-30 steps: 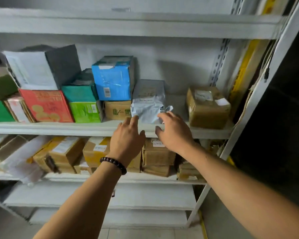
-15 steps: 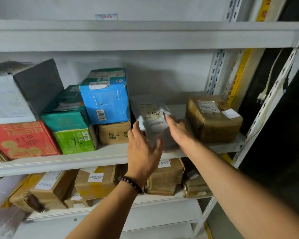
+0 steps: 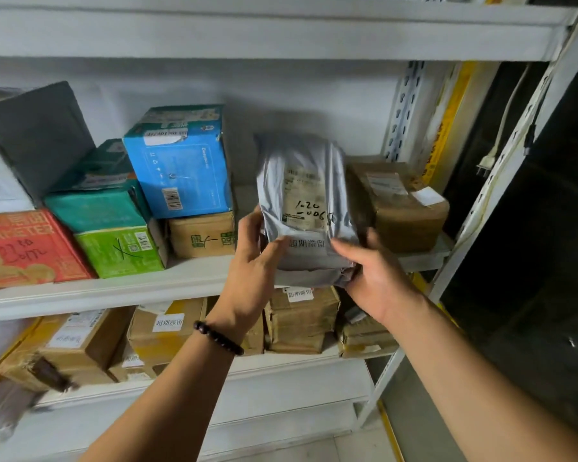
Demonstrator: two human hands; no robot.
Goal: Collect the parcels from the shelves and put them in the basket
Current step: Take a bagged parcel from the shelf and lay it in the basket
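One wide camera worn on the head looks forward and slightly down, close to the white shelves, level with the middle board. The left forearm and right forearm enter from the bottom edge.

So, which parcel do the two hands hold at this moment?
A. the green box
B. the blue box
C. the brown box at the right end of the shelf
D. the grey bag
D: the left hand and the right hand both grip the lower end of the grey bag, each with its thumb on the front.
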